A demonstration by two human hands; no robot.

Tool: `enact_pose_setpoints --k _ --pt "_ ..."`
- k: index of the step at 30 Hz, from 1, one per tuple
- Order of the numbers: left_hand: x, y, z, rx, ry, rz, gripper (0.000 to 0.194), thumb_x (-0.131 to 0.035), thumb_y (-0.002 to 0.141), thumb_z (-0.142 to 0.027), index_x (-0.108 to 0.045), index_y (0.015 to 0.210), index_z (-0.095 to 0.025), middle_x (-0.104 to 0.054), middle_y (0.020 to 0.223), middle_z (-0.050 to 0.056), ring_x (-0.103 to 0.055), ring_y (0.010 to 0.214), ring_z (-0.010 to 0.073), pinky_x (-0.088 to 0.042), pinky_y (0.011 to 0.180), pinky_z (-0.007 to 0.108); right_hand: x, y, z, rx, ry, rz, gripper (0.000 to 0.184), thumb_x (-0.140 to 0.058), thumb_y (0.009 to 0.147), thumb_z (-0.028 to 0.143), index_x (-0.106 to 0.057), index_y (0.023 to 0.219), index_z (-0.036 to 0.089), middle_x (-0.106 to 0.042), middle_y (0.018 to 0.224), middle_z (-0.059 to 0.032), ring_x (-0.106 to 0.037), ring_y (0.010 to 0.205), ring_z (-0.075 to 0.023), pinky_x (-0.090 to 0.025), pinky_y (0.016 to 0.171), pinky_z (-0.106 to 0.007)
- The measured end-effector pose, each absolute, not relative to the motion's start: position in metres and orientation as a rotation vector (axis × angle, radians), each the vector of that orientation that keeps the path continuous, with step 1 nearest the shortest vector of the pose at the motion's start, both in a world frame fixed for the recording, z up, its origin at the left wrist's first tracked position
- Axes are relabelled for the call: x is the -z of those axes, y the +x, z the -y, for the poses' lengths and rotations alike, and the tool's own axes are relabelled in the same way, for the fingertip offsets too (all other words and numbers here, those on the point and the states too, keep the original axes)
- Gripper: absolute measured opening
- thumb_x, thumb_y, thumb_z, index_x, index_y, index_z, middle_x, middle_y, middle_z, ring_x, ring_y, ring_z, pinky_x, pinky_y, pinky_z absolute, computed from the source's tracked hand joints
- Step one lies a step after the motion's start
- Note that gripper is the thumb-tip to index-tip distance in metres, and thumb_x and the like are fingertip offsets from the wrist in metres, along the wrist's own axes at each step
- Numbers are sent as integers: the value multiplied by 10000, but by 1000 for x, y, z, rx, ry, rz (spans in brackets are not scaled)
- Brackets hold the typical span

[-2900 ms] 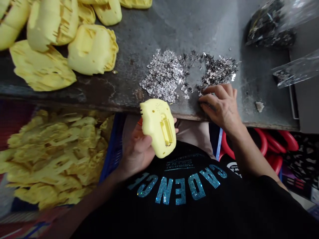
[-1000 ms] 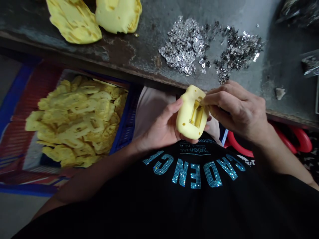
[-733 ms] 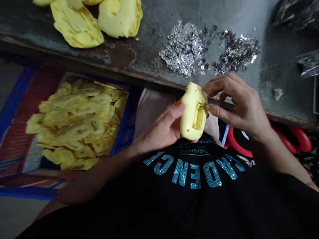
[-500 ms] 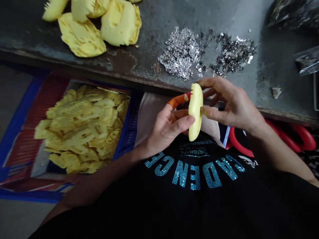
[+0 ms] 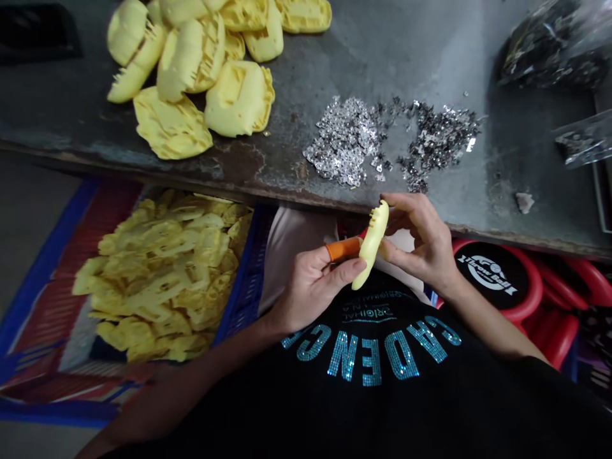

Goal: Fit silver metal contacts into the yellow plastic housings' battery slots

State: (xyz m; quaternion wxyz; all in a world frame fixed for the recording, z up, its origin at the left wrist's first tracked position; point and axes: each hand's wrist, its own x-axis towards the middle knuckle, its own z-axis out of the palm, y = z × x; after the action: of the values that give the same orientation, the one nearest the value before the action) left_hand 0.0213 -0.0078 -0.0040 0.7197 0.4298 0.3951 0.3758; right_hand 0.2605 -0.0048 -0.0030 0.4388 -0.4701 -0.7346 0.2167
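A yellow moulded plastic part (image 5: 372, 245) is held edge-on in front of my shirt, with small teeth along its upper left edge. My left hand (image 5: 308, 280) grips its lower end between thumb and fingers; an orange cover wraps the index finger. On the other side, my right hand (image 5: 426, 236) has its index fingertip at the part's top and its thumb against the right face. Whether a small piece sits in the right fingers is hidden. Beyond the hands, small shiny metal clips lie in a left pile (image 5: 344, 140) and a darker right pile (image 5: 442, 137).
More yellow parts (image 5: 239, 99) are heaped on the grey metal table (image 5: 382, 38). Below its edge at left, a blue and red crate (image 5: 43, 268) holds many flat yellow pieces. Plastic bags (image 5: 554, 51) of dark pieces lie at far right. Red-rimmed round items (image 5: 535, 280) sit under the table.
The view has shifted, so the table appears lower and more yellow parts show. The held part has turned to lean rightward at its top, and my right fingers have closed in around its upper end.
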Motion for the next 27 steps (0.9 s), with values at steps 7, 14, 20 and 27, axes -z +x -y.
enact_pose_setpoints --k 7,14,20,27 --pt "24 18 -9 -905 614 -715 424 -1090 814 -340 -866 1170 -292 -934 1170 25 -904 1000 236 -719 887 309 -6 286 -24 -560 -1204 1942 395 -803 1103 400 -751 1486 320 -815 1380 -80 -798 1097 -253 -701 894 -427" --pt "22 0 -21 -928 504 -690 696 -944 953 -472 -684 1564 -263 -854 1482 129 -838 1337 301 -706 1087 407 2 301 -77 57 -1656 2284 223 -649 1176 412 -844 1165 304 -787 1147 -61 -665 1171 -321 -509 1063 -574" --pt "24 -1 -21 -944 491 -680 678 -979 935 -490 -726 1520 -258 -873 1432 118 -850 1289 277 -714 1047 375 -2 284 -90 128 -1691 2458 296 -537 1213 417 -795 1162 282 -724 1158 -72 -600 1208 -332 -466 1104 -595" --pt "22 -1 -16 -932 511 -655 579 -910 989 -436 -756 1528 -291 -862 1479 83 -829 1360 271 -695 1116 367 -10 294 -56 -24 -1549 2434 279 -582 1197 357 -801 1035 298 -760 1078 -60 -598 1083 -302 -448 1016 -531"
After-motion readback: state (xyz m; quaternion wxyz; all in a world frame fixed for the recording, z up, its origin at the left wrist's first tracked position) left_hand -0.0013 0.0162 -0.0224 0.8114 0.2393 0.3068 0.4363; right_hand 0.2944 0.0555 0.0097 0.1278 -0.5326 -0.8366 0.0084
